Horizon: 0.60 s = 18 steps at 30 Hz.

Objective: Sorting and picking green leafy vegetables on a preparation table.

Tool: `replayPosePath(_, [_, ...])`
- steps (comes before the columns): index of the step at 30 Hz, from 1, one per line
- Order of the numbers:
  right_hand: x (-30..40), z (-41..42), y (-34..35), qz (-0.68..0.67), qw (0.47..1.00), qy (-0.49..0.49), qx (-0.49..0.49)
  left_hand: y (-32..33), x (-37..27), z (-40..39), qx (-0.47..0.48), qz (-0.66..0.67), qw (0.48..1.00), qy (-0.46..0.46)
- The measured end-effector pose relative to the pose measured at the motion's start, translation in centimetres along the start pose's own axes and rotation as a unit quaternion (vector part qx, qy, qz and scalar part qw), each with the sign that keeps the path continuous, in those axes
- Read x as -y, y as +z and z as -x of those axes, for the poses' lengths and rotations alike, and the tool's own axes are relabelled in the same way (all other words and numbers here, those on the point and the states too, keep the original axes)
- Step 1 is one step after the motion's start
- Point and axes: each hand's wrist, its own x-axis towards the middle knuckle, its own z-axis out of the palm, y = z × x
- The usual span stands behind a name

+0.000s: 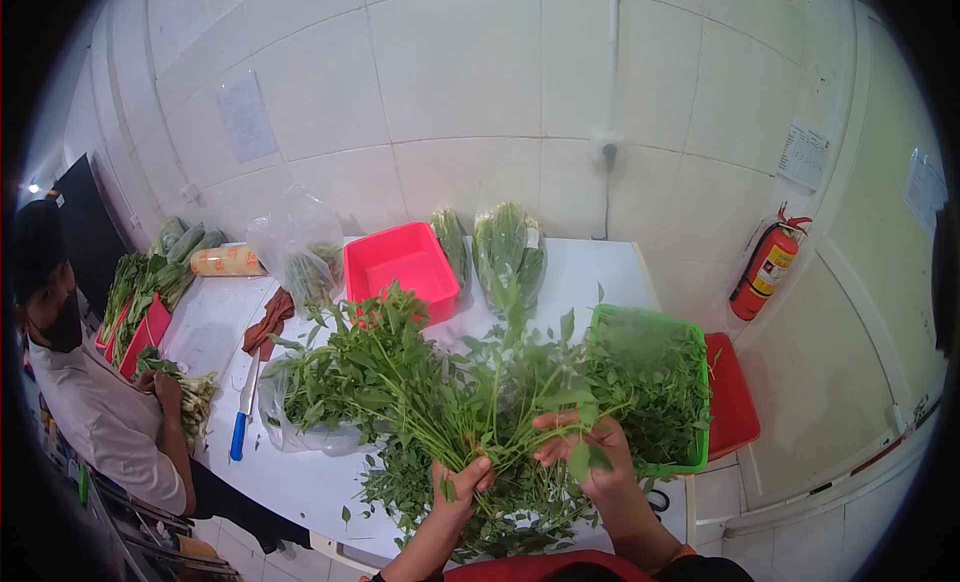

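Observation:
My left hand point(459, 486) is closed around the stems of a big bunch of leafy green herbs point(405, 379), whose tops fan out away from me. To its right, my right hand point(589, 451) is raised with fingers spread among the leafy sprigs at the bunch's side; whether it grips a stem, I cannot tell. Below both hands lies a pile of loose greens point(517, 522) on the white table. A clear plastic bag point(300, 435) with more greens is left of the bunch. At the right, a green plastic basket point(705, 432) is filled with leafy sprigs.
A pink plastic tub point(401, 263) and bagged green vegetables point(510, 252) stand near the wall. A knife with a blue handle point(238, 435) lies left, by a brown cloth point(268, 323). A co-worker point(105, 424) handles vegetables at far left. A red crate point(731, 394) is beyond the basket.

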Motion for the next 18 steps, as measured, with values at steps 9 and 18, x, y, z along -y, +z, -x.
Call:
replayPosePath(9, [-0.2,-1.5,-3.0,-0.178,0.976,0.097,0.078,-0.3,0.0,0.5,0.042,-0.019,0.999,0.006])
replayPosePath(18, [1.0,-3.4,-0.6,0.272,0.95,0.027,0.148,-0.1,-0.6,0.6,0.083,-0.111,0.989,-0.043])
